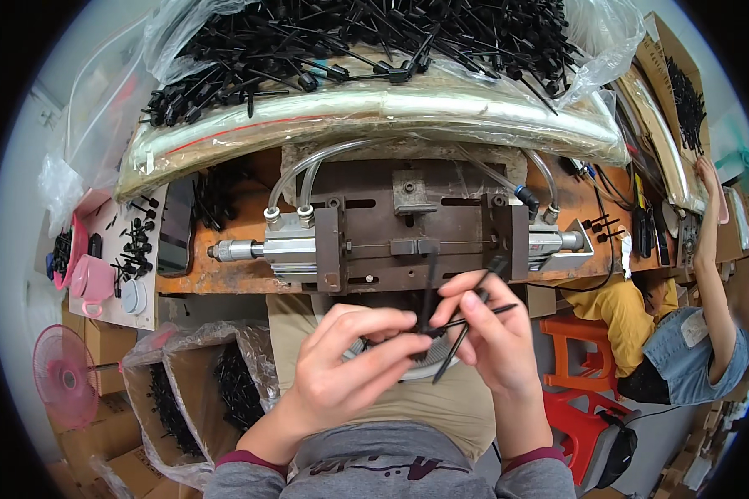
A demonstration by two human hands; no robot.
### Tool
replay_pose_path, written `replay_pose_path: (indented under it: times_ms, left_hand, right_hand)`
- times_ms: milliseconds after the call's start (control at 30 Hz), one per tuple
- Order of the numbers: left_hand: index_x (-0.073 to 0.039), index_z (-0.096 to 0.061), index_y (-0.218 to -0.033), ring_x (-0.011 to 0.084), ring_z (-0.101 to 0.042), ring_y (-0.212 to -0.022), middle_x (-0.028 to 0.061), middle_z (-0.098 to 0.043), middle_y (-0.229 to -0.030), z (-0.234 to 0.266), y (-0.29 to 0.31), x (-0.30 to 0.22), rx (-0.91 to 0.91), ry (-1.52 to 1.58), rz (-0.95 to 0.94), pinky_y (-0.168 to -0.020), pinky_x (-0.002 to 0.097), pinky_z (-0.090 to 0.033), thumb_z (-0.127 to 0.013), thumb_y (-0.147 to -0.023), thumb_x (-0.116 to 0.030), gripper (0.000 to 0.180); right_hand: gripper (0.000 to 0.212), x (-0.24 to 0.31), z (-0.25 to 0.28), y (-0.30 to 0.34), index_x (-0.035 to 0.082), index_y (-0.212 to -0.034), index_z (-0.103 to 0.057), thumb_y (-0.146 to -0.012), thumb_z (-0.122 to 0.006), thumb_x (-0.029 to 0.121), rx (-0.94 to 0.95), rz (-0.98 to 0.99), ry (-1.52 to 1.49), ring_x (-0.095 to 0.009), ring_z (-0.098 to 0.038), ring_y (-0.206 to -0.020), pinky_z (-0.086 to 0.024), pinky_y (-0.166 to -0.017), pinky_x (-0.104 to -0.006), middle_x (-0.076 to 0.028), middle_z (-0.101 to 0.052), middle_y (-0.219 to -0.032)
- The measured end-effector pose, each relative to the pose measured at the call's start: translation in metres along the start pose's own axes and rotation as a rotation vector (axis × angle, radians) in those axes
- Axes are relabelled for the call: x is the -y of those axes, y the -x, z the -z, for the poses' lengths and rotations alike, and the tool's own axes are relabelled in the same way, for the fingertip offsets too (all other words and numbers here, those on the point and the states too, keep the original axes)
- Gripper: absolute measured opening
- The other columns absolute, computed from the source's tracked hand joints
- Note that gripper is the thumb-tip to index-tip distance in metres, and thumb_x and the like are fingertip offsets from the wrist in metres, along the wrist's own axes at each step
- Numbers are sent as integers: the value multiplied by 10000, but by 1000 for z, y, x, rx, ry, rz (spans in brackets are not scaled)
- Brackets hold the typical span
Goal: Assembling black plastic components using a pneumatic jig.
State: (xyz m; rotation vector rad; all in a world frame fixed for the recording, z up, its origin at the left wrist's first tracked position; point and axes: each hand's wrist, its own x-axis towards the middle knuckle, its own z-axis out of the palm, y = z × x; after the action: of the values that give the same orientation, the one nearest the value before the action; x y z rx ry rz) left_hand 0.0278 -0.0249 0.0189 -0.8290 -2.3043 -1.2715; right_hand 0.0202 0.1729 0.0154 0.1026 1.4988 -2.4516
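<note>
Over my lap, in front of the bench edge, my two hands meet around thin black plastic rods with knobbed ends. My left hand (341,362) is closed, its fingertips pinching a black rod piece (427,331) near the knob. Several more black rods (451,358) stick out between the fingers of my right hand (499,337), which is curled around them. One upright rod between the hands is blurred. Just beyond them on the bench stands a dark metal fixture (374,195) with a small block (414,246) at its middle and an air cylinder (291,254) at its left side.
A large heap of black rods (374,50) lies in a plastic-lined box behind the fixture. More sit in bagged boxes (171,399) at lower left. Clear hoses (324,154) arch over the fixture. At right, a co-worker's arm (709,258) reaches up beside red stools (578,416).
</note>
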Motion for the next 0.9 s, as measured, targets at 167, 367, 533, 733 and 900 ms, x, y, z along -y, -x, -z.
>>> replay_pose_path:
  times_ms: [167,367,533,733,900]
  left_hand:
    - [-18,-701,-982,249,-633,-914,128,-633,-1218,-16,-4,15,86,-231,-15,-754,343,-523,-752,-627,5,359]
    - [-3,-685,-962,227,-640,-804,120,-631,-1259,-28,-10,17,149,-389,-25,-756,325,-506,-715,-728,-41,239]
    - [-6,-693,-961,202,-631,-721,116,-640,-1249,-26,-20,16,183,-414,-16,-697,306,-501,-716,-735,-47,231]
    - [-13,-708,-965,185,-622,-626,115,-651,-1230,-26,-19,14,218,-444,22,-610,282,-500,-728,-732,-49,236]
    - [-16,-712,-964,184,-616,-597,114,-653,-1226,-25,-20,12,223,-446,33,-588,278,-498,-732,-732,-52,236]
  right_hand:
    - [141,2,7,15,-2,-1054,-571,-975,-563,114,-156,215,39,-66,-492,-499,-393,-456,-172,-141,-677,-884]
    - [149,7,6,26,-5,-1053,-526,-917,-581,-24,-189,309,-13,-105,-543,-662,-457,-547,-211,-176,-622,-984]
    - [181,7,10,27,-25,-1061,-500,-898,-571,-60,-165,384,33,-179,-595,-663,-504,-576,-272,-217,-594,-1027]
    - [164,8,13,30,-25,-1032,-495,-902,-594,-35,-310,536,221,-237,-662,-618,-552,-599,-305,-222,-626,-961]
    - [151,6,9,31,-16,-1031,-469,-915,-564,-40,-342,584,247,-182,-607,-607,-525,-594,-285,-218,-622,-977]
